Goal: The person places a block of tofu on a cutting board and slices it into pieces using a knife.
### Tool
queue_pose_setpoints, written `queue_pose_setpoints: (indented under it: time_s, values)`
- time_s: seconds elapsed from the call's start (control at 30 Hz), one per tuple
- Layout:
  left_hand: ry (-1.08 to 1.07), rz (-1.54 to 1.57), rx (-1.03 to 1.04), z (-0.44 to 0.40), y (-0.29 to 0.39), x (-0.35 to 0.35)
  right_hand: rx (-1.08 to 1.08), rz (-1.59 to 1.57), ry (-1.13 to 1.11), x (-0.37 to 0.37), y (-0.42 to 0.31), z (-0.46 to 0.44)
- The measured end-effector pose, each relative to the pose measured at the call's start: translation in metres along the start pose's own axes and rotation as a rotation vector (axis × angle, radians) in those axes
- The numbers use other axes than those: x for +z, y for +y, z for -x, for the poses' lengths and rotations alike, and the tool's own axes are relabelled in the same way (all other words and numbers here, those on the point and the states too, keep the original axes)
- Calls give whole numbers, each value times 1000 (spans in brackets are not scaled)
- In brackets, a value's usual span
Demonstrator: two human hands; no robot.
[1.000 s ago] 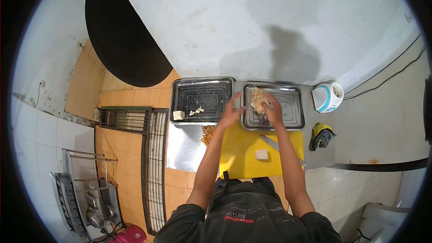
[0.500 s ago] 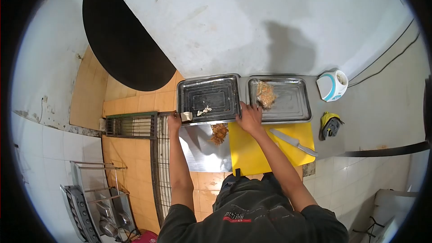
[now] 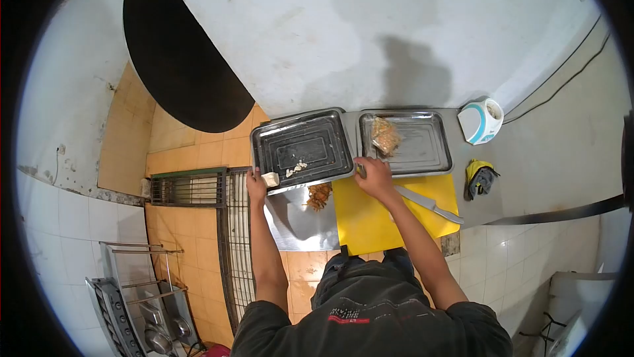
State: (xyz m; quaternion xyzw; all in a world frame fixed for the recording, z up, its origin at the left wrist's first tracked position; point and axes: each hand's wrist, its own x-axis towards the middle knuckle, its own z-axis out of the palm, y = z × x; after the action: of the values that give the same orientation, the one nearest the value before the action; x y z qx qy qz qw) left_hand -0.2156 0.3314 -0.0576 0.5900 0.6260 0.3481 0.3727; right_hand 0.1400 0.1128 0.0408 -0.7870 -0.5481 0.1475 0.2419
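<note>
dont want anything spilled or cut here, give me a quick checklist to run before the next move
1. Left hand on the dark rectangular metal tray: ok, at its near left corner.
2. Right hand gripping that tray: cannot tell; it is by the near right corner.
3. Small white block and white crumbs inside that tray: ok.
4. Clear bag of orange-brown bits inside the silver rectangular metal tray: ok.
5. Long grey knife well away from the right forearm: not ok, its blade shows right beside it.
6. Brown shredded pile clear of the dark tray's underside: cannot tell.
</note>
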Motion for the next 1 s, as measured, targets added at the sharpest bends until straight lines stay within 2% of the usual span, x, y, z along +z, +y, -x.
queue_pose_setpoints:
  time_s: [0.07, 0.1, 0.2, 0.3, 0.33, 0.5, 0.57, 0.63, 0.7, 0.8, 0.93, 1.0]
  values:
    - [-1, 115, -38, 13, -18, -3, -28, -82, 42, -14, 11, 19]
    - [59, 147, -82, 34, 8, -9, -61, -166, 87, -21, 16, 29]
    - [36, 310, -151, 57, -16, -24, -5, -285, 144, -42, 31, 53]
    - [77, 209, -119, 121, 16, -35, -2, -450, 202, -61, 37, 72]
    - [92, 240, -125, 136, 10, -29, -45, -396, 250, -65, 39, 78]
    - [93, 307, -173, 231, 67, 2, 15, -475, 187, -82, 66, 111]
    - [122, 363, -147, 248, 57, 12, -20, -222, 207, -92, 94, 124]
    - [133, 392, -249, 269, 54, 14, 8, -140, 201, -97, 128, 147]
    - [167, 412, -267, 281, 44, 14, 67, 146, 124, -108, 148, 171]
    - [226, 504, -262, 290, 48, 14, 149, 316, 32, -113, 176, 198]
    - [244, 518, -258, 289, 35, 15, 132, 300, 108, -105, 187, 204]
    - [306, 526, -288, 287, 46, 20, -35, -1, 83, -95, 171, 194]
